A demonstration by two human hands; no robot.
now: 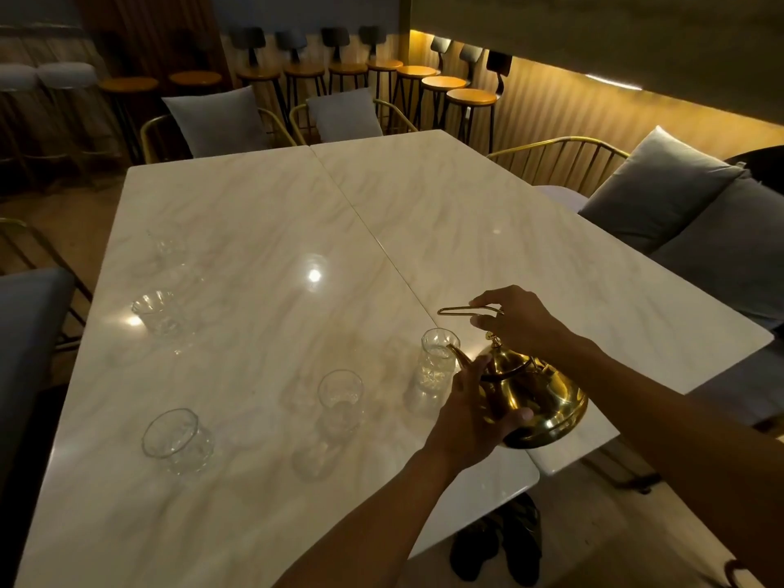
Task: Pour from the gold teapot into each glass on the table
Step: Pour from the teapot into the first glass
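Right hand (519, 322) up top, its fingers (488, 300) curled closed around the thin wire handle (460, 311) of the gold teapot (539, 396), the loop sticking out toward the left past the knuckles. Left hand (471, 411) below, fingers (515, 414) spread and pressed against the teapot's near side, thumb up by the base of the spout (458, 354), cupping the body rather than gripping it shut. The teapot is tilted toward the left, lid knob (492, 338) just under the right palm, and its spout tip sits right at the rim of the nearest glass (437, 362), a tall clear one; whether any liquid is flowing, the dim light won't let me tell. The pot sits over the near right part of the white marble tabletop (254, 231), close to the seam where two slabs meet; I can't tell if its base touches the surface. Out to the left, a second tall glass (341, 396) stands near, then a wider tumbler (176, 439) by the near left edge. Further back on the left, another glass (157, 311), and a fifth, faint one (169, 246) beyond it. Grey cushions (653, 188) on gold wire chairs ring the tabletop, wooden bar stools (443, 84) line the lit wall behind, and dark shoes (500, 541) lie on the floor under the near edge.
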